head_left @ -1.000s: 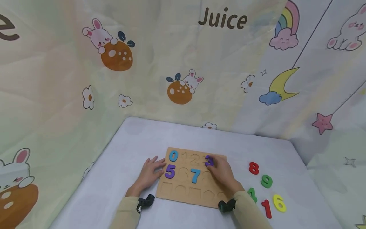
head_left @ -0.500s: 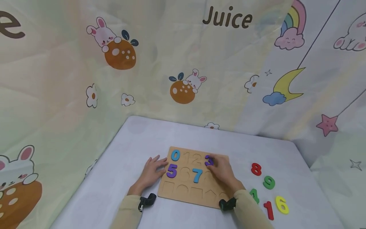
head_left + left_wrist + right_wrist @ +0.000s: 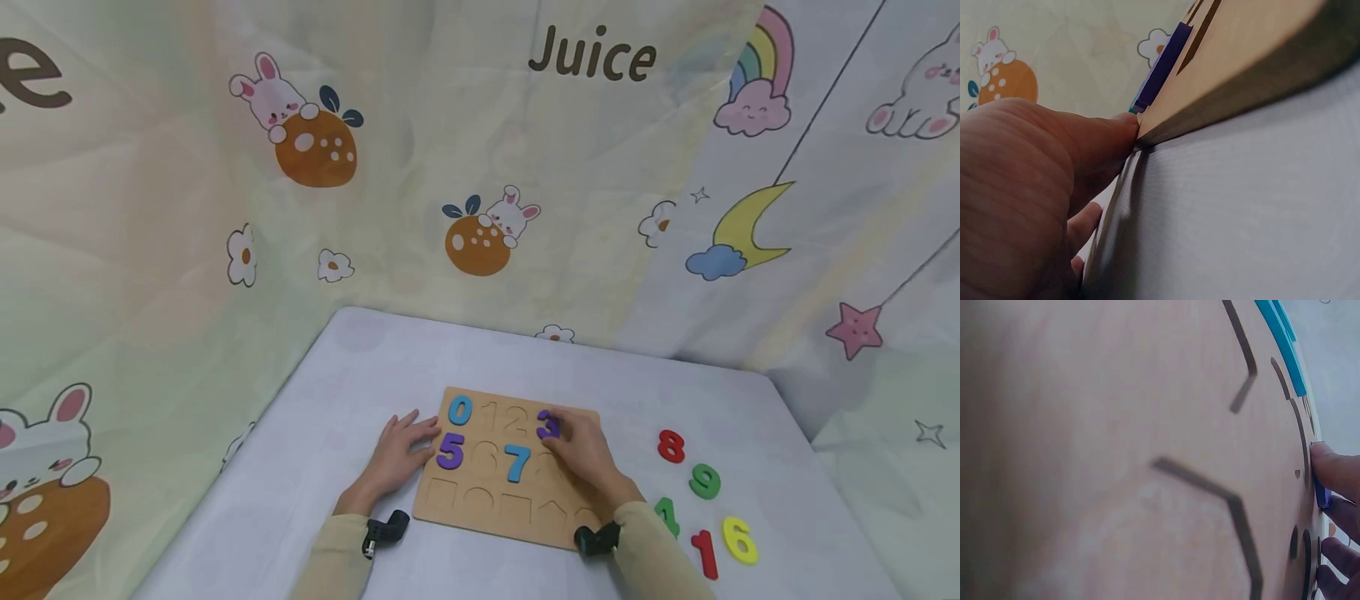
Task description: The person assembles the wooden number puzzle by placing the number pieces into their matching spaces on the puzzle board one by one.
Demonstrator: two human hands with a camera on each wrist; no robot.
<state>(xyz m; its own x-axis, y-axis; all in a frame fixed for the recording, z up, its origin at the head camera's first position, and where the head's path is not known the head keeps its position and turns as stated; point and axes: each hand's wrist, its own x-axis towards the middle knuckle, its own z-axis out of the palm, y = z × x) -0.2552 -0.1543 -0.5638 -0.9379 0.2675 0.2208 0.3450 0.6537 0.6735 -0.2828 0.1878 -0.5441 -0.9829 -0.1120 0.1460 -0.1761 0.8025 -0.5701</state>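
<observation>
A wooden board (image 3: 480,475) with number-shaped recesses lies on the table. My right hand (image 3: 585,450) pinches the purple 3 (image 3: 548,425) at the board's upper right; in the right wrist view, thumb and fingers of the right hand (image 3: 1338,487) are at the purple piece (image 3: 1321,492). My left hand (image 3: 395,457) touches the board's left edge, its fingers spread and fairly straight; the left wrist view shows the left hand (image 3: 1041,169) with a fingertip against the board's edge. On the board are a blue 0 (image 3: 460,410), a purple 5 (image 3: 450,452) and a blue 7 (image 3: 517,463).
Right of the board lie a red 8 (image 3: 671,447), a green 9 (image 3: 704,481), a yellow 6 (image 3: 739,540), a red 1 (image 3: 704,554) and a green 4 (image 3: 667,517), partly behind the right sleeve. A printed cloth (image 3: 405,167) hangs behind the table (image 3: 622,375).
The head view has shifted slightly. Both hands keep their places at the board, and the right hand still pinches the purple 3.
</observation>
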